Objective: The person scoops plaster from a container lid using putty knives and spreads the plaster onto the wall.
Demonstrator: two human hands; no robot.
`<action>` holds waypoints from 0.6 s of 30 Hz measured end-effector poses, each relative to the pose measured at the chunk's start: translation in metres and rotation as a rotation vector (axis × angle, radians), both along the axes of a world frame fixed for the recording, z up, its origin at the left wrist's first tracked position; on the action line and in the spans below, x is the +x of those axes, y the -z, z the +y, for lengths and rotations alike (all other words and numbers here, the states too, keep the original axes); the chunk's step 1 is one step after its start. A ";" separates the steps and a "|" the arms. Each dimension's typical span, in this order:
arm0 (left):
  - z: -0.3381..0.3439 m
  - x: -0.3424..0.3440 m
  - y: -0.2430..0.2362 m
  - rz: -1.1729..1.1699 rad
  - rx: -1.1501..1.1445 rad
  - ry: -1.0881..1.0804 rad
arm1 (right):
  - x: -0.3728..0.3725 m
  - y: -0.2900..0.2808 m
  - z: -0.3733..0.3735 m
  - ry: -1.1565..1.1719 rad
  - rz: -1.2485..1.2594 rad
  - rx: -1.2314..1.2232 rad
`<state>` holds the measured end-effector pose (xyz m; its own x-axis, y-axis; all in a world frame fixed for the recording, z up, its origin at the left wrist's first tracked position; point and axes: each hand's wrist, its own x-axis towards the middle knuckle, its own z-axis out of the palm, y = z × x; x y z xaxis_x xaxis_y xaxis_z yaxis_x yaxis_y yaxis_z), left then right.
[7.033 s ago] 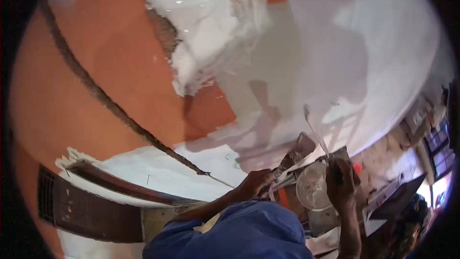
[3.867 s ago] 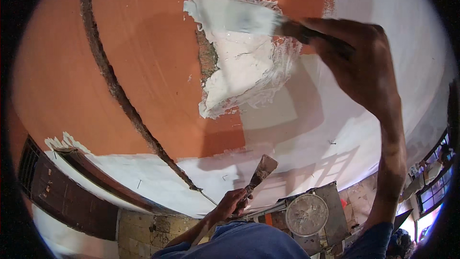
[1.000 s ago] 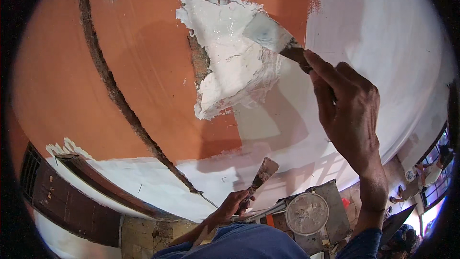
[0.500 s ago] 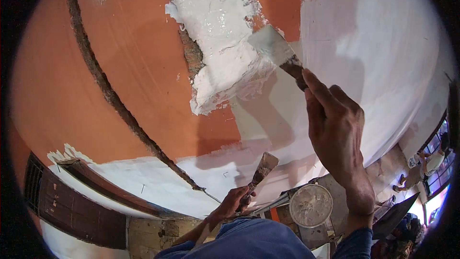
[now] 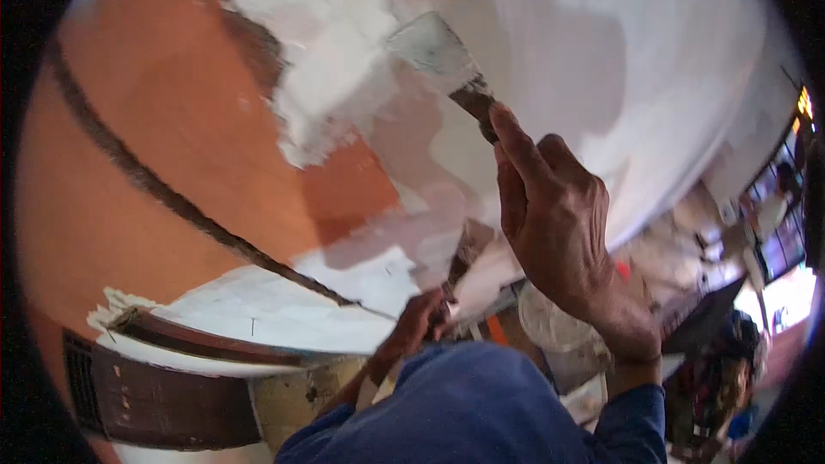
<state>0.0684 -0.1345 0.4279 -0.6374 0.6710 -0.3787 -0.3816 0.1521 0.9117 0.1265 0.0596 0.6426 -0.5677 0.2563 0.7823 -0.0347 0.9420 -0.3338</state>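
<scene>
My right hand (image 5: 559, 206) is closed round the handle of a wide putty knife (image 5: 432, 50). Its blade, smeared with white, lies over the right edge of a wet white plaster patch (image 5: 322, 60) on the wall. Lower down, my left hand (image 5: 417, 322) grips a second, narrower scraper (image 5: 471, 249), its blade pointing up and crusted with residue. Left of the patch, a rough bare hollow (image 5: 258, 47) shows in the orange wall (image 5: 189, 112). Motion blurs the picture somewhat, so the exact contact of the blade cannot be told.
A long dark groove (image 5: 172, 198) runs slantwise down the wall. A round bucket of whitish mix (image 5: 546, 322) stands below, partly behind my right forearm. A dark brown door (image 5: 172, 395) is at lower left. Another person (image 5: 771, 206) is far right, by a barred window.
The view has shifted, so the wall and patch sit further left and higher. My right hand keeps its putty knife near the patch's right side; my left hand still holds the scraper.
</scene>
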 end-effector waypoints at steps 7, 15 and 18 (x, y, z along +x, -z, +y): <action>0.017 -0.005 -0.003 -0.016 -0.043 0.004 | 0.073 0.067 0.060 -0.009 -0.250 -0.419; 0.041 0.009 0.029 0.210 -0.234 0.302 | 0.215 0.192 0.076 0.383 -0.742 -0.646; 0.047 0.013 0.018 0.271 -0.299 0.405 | 0.249 0.210 0.063 0.393 -0.754 -0.649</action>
